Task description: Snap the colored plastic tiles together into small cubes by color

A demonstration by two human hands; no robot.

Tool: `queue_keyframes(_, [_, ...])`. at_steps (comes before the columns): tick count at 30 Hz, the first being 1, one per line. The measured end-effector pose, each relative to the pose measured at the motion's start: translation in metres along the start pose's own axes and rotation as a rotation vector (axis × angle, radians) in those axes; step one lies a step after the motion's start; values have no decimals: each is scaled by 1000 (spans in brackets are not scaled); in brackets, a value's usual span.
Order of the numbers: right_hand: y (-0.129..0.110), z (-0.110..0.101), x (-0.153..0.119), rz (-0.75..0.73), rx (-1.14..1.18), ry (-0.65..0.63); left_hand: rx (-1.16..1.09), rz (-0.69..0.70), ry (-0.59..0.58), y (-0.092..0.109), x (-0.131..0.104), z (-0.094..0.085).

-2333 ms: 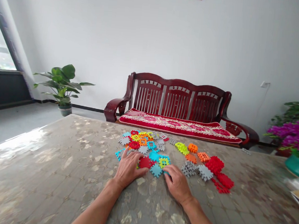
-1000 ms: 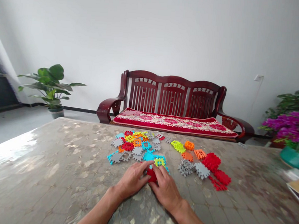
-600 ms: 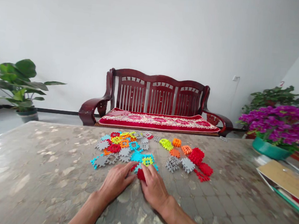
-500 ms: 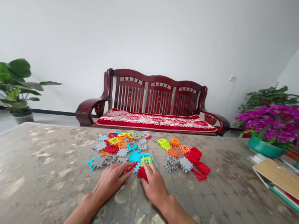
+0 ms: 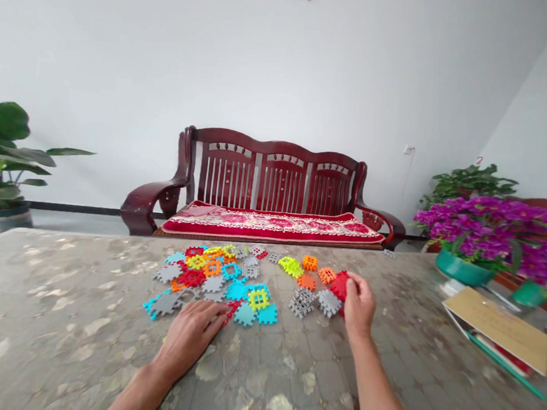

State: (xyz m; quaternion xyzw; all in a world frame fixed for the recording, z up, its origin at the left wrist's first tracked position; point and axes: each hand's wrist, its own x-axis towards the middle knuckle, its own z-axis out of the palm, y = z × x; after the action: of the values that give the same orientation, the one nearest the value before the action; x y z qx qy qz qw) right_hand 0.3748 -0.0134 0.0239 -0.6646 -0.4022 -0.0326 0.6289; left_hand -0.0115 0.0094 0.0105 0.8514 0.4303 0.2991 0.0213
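Many notched plastic pieces lie across the middle of the table. My left hand [image 5: 195, 329] rests palm down at the near edge of the left pile, its fingertips touching a red openwork piece [image 5: 231, 311]; whether it grips the piece is unclear. A yellow-green piece [image 5: 259, 299] lies just beyond, next to cyan pieces [image 5: 268, 314]. Over at the right group, my right hand [image 5: 359, 302] is closed on red pieces [image 5: 340, 285], beside a flat grey piece [image 5: 329, 303] and a grey openwork one [image 5: 302, 302]. Its fingers partly hide the red pieces.
Purple flowers in a green pot [image 5: 464, 268] and a brown folder [image 5: 499, 327] on papers occupy the table's right side. A wooden bench [image 5: 282, 186] with a red patterned cover stands beyond the far edge. A potted plant [image 5: 7, 213] is at the left.
My right hand has moved right, from the near middle pieces to the right group's red pieces. The red piece it was touching no longer lies in the middle. The view has shifted slightly.
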Motion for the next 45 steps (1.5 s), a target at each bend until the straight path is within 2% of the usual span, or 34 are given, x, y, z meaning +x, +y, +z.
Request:
queue_keyframes(4, [45, -33, 25, 151, -205, 96, 33, -35, 98, -6, -1, 3])
queue_keyframes(8, [67, -49, 30, 187, -269, 116, 44, -100, 175, -17, -3, 6])
queue_keyframes(16, [84, -47, 26, 197, -318, 26, -14, -271, 303, -34, -6, 10])
queue_keyframes(24, [91, -44, 21, 236, -378, 4, -116, -338, 374, -40, -6, 6])
queue_keyframes(27, [89, -43, 20, 216, -373, -8, -131, -454, 437, -50, -7, 1])
queue_keyframes(30, [89, -46, 18, 210, -391, 46, -106, -590, 489, -60, -11, -10])
queue_keyframes(32, [89, -47, 18, 114, -435, 195, -30, -694, 467, -64, -14, -20])
queue_keyframes(34, [86, -46, 20, -55, -420, 309, 85, -817, 394, -64, -17, -29])
queue_keyframes(36, [75, -40, 22, -260, -365, 347, 172, -896, 303, -61, -19, -36])
queue_keyframes(40, [33, -18, 11, -599, -256, 168, 227, -939, 111, -53, -17, -39])
queue_keyframes(45, [-13, 25, -39, -850, -126, -200, 254, -819, 37, -51, -14, -29])
